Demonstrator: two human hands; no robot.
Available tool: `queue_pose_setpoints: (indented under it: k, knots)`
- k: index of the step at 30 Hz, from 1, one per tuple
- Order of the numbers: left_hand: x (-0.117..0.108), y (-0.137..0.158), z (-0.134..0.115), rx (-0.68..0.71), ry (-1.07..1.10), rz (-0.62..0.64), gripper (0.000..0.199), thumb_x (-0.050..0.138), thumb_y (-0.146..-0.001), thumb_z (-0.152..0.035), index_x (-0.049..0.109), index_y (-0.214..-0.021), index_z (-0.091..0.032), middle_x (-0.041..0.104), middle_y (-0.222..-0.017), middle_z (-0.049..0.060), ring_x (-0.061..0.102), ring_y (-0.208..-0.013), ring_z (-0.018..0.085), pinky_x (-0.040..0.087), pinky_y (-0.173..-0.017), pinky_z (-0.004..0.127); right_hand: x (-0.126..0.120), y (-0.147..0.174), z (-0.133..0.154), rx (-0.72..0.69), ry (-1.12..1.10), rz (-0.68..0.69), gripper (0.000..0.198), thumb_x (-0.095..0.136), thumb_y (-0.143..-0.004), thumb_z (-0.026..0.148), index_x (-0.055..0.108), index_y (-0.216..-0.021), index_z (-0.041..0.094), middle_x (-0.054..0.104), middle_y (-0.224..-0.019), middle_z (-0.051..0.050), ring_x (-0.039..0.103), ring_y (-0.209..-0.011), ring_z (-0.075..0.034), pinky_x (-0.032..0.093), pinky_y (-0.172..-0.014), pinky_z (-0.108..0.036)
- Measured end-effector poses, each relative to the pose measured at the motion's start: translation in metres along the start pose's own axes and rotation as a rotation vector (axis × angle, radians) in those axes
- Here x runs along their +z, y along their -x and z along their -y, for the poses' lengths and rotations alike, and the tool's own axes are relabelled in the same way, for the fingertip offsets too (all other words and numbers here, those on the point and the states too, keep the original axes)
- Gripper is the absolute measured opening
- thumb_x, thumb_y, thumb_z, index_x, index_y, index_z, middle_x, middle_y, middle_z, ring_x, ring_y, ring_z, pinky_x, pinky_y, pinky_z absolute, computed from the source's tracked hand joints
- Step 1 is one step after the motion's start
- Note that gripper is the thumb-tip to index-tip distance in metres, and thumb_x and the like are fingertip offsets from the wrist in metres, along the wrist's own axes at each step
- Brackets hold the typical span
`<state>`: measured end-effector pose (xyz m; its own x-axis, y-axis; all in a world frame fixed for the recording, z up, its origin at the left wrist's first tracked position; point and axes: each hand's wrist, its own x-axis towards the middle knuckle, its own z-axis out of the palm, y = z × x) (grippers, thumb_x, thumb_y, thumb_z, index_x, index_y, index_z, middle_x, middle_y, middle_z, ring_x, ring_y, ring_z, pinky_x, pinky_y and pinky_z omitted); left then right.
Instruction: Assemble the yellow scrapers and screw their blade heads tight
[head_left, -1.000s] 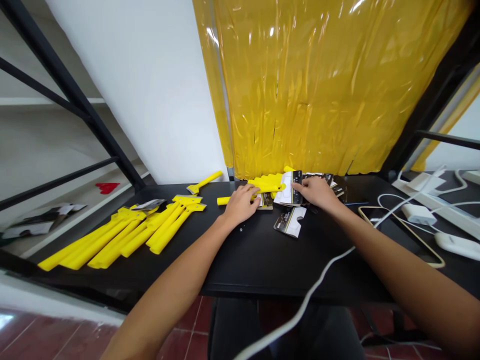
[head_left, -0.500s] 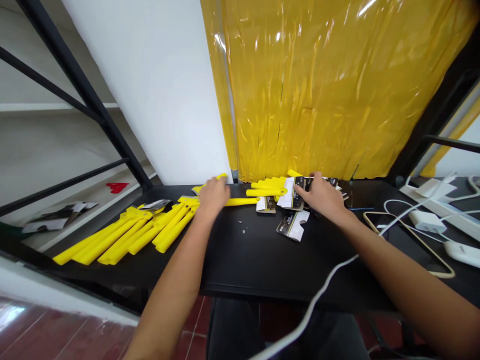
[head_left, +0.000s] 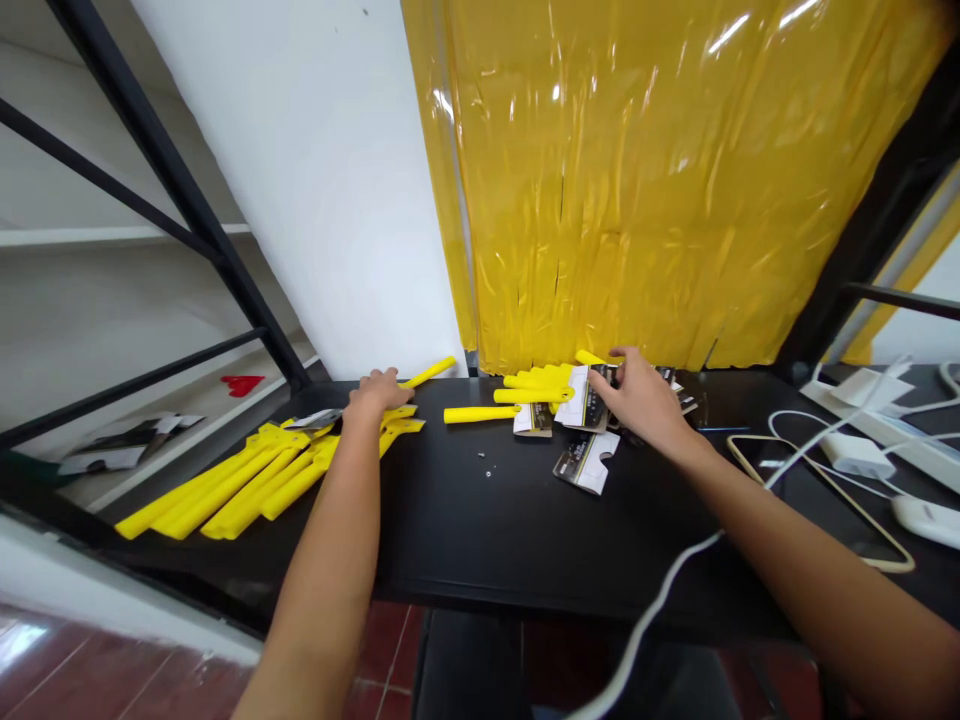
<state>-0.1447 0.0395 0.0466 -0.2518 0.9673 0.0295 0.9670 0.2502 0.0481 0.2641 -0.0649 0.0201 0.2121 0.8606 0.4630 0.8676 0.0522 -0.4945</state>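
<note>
My left hand (head_left: 377, 392) is over the back of the left pile of yellow handles (head_left: 259, 480), its fingers loosely spread and their tips partly hidden. Just beyond its fingers a yellow handle (head_left: 433, 372) lies at a slant near the wall. My right hand (head_left: 637, 395) has its thumb on a black-and-white packaging card (head_left: 576, 400), with the other fingers behind, partly out of sight. More yellow handles (head_left: 534, 380) lie stacked beside that card. A single yellow handle (head_left: 478, 414) rests between the two piles. A loose card (head_left: 588, 460) with a notched edge lies in front.
Tiny screws or bits (head_left: 487, 473) dot the black table (head_left: 457, 530). At the right are a phone (head_left: 817, 490), a white charger (head_left: 857, 455), and a white cable (head_left: 660, 590) crossing the table edge. A yellow plastic curtain (head_left: 637, 200) hangs behind. A shelf (head_left: 172, 450) stands left.
My left hand has moved left, off the middle handles and onto the left pile, uncovering the slanted handle near the wall. My right hand stays at the card. The view has shifted slightly.
</note>
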Motion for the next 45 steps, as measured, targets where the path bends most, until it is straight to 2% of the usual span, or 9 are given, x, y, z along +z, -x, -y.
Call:
queue_pose_setpoints:
  k: [4,11,21,26,30,32,35,41,45]
  knots:
    - [0.002,-0.033,-0.025,0.135,-0.032,-0.023,0.066,0.054,-0.091,-0.045,0.042,-0.15,-0.018,0.05,-0.15,0.02,0.049,-0.135,0.037,0.044,-0.102,0.046,0.0,-0.001,-0.001,-0.034,-0.043,-0.018,0.054,0.052,-0.091,0.053,0.053,-0.132,0.018,0.069,-0.107,-0.012,0.066,-0.091,-0.029,0.044,-0.074,-0.037]
    - [0.015,-0.043,-0.038,0.241,-0.177,-0.052,0.038,0.061,-0.083,-0.022,0.067,-0.12,-0.013,0.067,-0.123,0.023,0.064,-0.114,0.036,0.045,-0.094,0.043,-0.002,-0.002,-0.001,-0.115,-0.124,-0.07,0.048,0.055,-0.092,0.048,0.055,-0.128,0.016,0.067,-0.098,-0.01,0.064,-0.085,-0.027,0.044,-0.072,-0.037]
    - [-0.047,0.058,-0.065,0.49,-0.076,-0.553,0.037,0.044,-0.091,-0.019,0.064,-0.122,-0.01,0.065,-0.115,0.024,0.061,-0.107,0.036,0.041,-0.091,0.046,-0.006,0.014,0.015,-0.5,-0.177,-0.219,0.03,0.056,-0.095,0.033,0.063,-0.122,0.02,0.065,-0.108,-0.01,0.064,-0.082,-0.021,0.05,-0.072,-0.033]
    - [-0.042,0.121,-0.125,0.674,0.534,0.008,0.019,0.061,-0.084,-0.028,0.075,-0.087,-0.015,0.068,-0.072,0.006,0.061,-0.068,0.021,0.042,-0.064,0.031,-0.004,0.02,0.02,-0.799,0.064,-0.203,0.051,0.054,-0.097,0.025,0.048,-0.148,0.029,0.051,-0.152,-0.009,0.065,-0.102,-0.024,0.052,-0.07,-0.033]
    - [-0.024,0.14,-0.164,0.803,1.006,0.496,0.017,0.072,-0.075,-0.028,0.076,-0.083,-0.014,0.073,-0.082,0.005,0.064,-0.078,0.018,0.047,-0.072,0.028,-0.002,0.017,0.015,-0.954,0.163,-0.109,0.047,0.05,-0.1,0.02,0.049,-0.146,0.024,0.068,-0.13,-0.01,0.062,-0.104,-0.026,0.053,-0.082,-0.037]
    - [-0.017,0.144,-0.174,0.725,1.202,0.536,0.021,0.068,-0.079,-0.029,0.074,-0.092,-0.013,0.073,-0.091,0.008,0.065,-0.08,0.018,0.048,-0.073,0.028,-0.002,0.012,0.008,-0.93,0.155,-0.116,0.04,0.048,-0.099,0.017,0.055,-0.139,0.021,0.071,-0.12,-0.01,0.061,-0.101,-0.026,0.052,-0.081,-0.037]
    - [-0.003,0.159,-0.178,0.593,1.273,0.29,0.027,0.052,-0.093,-0.035,0.069,-0.097,-0.014,0.071,-0.091,0.009,0.065,-0.074,0.017,0.048,-0.068,0.029,-0.003,0.002,-0.003,-0.747,0.029,-0.246,0.019,0.053,-0.098,0.021,0.064,-0.113,0.018,0.072,-0.106,-0.011,0.062,-0.091,-0.025,0.049,-0.075,-0.035]
    - [0.045,0.215,-0.175,0.873,0.453,-0.053,0.044,0.061,-0.087,-0.06,0.069,-0.093,-0.017,0.07,-0.1,0.015,0.064,-0.103,0.034,0.049,-0.091,0.046,-0.005,-0.007,-0.005,-0.335,-0.319,-0.438,0.03,0.067,-0.09,0.046,0.058,-0.078,0.02,0.063,-0.068,-0.002,0.052,-0.056,-0.017,0.041,-0.057,-0.031]
    - [0.061,0.226,-0.176,0.903,0.475,-0.096,0.023,0.072,-0.081,-0.034,0.07,-0.097,-0.018,0.068,-0.092,0.019,0.064,-0.105,0.041,0.048,-0.094,0.051,-0.008,-0.003,0.0,-0.287,-0.407,-0.377,0.033,0.066,-0.089,0.051,0.064,-0.085,0.018,0.071,-0.08,-0.007,0.058,-0.061,-0.018,0.046,-0.063,-0.033]
